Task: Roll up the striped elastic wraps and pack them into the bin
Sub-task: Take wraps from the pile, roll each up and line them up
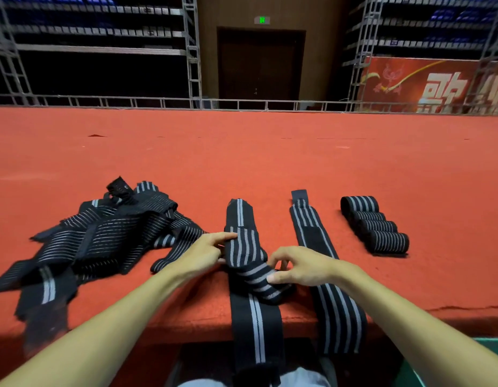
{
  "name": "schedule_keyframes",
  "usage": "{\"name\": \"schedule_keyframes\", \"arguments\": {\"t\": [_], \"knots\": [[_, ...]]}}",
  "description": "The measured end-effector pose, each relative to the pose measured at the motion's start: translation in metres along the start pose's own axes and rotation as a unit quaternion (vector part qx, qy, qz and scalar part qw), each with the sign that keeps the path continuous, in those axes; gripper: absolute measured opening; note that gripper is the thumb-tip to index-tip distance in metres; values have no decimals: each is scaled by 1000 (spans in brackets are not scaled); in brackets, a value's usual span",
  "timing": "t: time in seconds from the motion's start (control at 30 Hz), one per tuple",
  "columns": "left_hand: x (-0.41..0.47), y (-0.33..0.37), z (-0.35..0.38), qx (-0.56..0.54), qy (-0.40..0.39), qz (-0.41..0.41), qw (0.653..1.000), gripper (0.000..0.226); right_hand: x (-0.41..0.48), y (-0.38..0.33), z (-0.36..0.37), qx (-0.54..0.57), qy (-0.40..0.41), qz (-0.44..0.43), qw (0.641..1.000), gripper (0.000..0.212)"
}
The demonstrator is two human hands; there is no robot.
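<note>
Black striped wrap (246, 255) at lower centre is mid-roll, I judge: left hand (203, 252) pinches its edge, right hand (300, 266) grips the fold with curled fingers. Next probably needs tight, even turns.

Red carpet (242, 152), wrap pile (102, 236), perhaps four rolls (376, 227)

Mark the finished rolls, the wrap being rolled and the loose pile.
finished rolls (379, 226), head view: top of a middle roll
wrap being rolled (246, 248), head view: its striped upper layer
loose pile (108, 230), head view: middle of the heap
</note>
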State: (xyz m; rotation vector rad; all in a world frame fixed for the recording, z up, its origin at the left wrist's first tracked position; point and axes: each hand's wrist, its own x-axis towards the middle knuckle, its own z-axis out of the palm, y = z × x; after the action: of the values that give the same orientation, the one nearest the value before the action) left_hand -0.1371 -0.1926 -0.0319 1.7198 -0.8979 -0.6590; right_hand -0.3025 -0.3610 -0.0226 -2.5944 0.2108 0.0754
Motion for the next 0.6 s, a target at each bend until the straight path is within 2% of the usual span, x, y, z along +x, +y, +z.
{"name": "schedule_keyframes", "arguments": {"t": [0.07, 0.13, 0.23, 0.33, 0.4, 0.5, 0.6], "knots": [[0, -6, -11, 156, -2, 59, 986, 51, -3, 0, -4, 34, 23, -16, 999, 11], [0, -5, -17, 258, 35, 105, 960, 35, -6, -1, -12, 94, 93, -26, 991, 13], [3, 9, -14, 261, 101, 141, 950, 12, -12, -9, -32, 222, 248, -26, 943, 9], [7, 33, -4, 259, 126, 152, 946, 12, -19, -16, -56, 314, 370, -24, 874, 4], [6, 51, 4, 225, 91, 172, 955, 12, -23, -21, -70, 371, 418, -33, 829, 4], [7, 63, 12, 250, 26, 184, 950, 14, -27, -31, -87, 448, 467, -50, 760, 8], [7, 68, 19, 253, 14, 168, 953, 15, -33, -38, -98, 502, 495, -58, 707, 10]]}}
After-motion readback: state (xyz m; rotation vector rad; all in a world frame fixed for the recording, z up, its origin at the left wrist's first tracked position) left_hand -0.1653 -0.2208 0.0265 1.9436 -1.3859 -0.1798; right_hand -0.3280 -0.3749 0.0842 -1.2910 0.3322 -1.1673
